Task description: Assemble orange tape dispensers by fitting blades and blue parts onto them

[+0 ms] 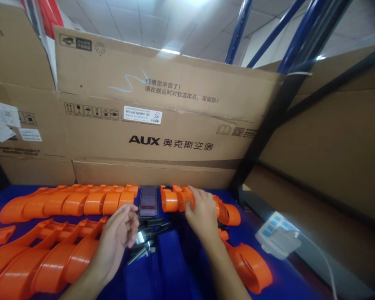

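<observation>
My left hand [120, 231] hovers beside the front left row of orange plastic parts [51, 266]. Its fingers are loosely curled and apart, with no object visible in them. Over at the right of the back row, my right hand [203, 210] reaches onto an orange plastic part [183, 199], its thumb and fingers bent around the piece. The fingertips are partly hidden behind the hand. Between the hands lie a phone [148, 202] and a small pile of black and metal pieces [146, 241].
A row of nested orange parts [73, 203] runs along the back left. More orange parts [248, 266] lie at the right. A white power strip [278, 235] with a cable sits by the right edge. Cardboard [175, 125] walls the back, beside a dark rack post [259, 137].
</observation>
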A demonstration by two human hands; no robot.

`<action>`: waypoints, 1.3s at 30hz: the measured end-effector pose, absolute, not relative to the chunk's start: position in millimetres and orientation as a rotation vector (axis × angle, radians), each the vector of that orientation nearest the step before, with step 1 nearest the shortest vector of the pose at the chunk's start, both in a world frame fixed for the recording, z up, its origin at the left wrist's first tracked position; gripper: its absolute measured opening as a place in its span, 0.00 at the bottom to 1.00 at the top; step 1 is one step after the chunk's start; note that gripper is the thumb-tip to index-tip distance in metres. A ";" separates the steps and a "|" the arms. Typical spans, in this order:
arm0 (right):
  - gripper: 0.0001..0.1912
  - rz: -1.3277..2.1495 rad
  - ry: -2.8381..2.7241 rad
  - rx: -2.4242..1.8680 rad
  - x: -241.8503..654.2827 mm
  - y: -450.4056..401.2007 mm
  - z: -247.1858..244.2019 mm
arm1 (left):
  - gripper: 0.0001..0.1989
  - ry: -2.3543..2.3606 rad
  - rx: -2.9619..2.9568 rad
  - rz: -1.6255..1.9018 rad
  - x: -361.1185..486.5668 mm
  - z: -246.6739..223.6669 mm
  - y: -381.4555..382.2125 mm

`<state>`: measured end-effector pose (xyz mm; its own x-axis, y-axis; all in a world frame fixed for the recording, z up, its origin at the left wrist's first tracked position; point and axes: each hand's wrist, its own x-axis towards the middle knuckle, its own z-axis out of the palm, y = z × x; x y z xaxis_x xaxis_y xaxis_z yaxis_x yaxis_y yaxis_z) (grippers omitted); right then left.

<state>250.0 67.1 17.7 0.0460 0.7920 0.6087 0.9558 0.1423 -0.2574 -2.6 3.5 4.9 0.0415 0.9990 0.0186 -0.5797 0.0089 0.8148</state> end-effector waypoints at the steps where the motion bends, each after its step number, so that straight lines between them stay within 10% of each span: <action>1: 0.25 -0.375 -1.788 -1.731 252.2 68.3 16.6 | 0.15 0.713 0.769 1.411 -2.5 4.7 3.7; 18: 0.18 -0.409 -1.905 -1.868 249.1 67.9 8.1 | 0.16 0.750 0.735 1.430 -3.7 4.0 6.0; 25: 0.36 -0.317 -2.087 -1.831 257.4 66.1 4.5 | 0.16 0.738 0.744 1.426 -3.8 5.3 6.6; 39: 0.32 -0.341 -2.076 -1.770 262.0 63.6 13.9 | 0.17 0.739 0.704 1.424 -2.9 7.0 5.6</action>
<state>262.0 63.6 13.9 -0.1268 0.8879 0.4423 0.9827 0.1731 -0.0658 -2.9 5.6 7.0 0.0107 0.9995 -0.0299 -0.5996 0.0303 0.7997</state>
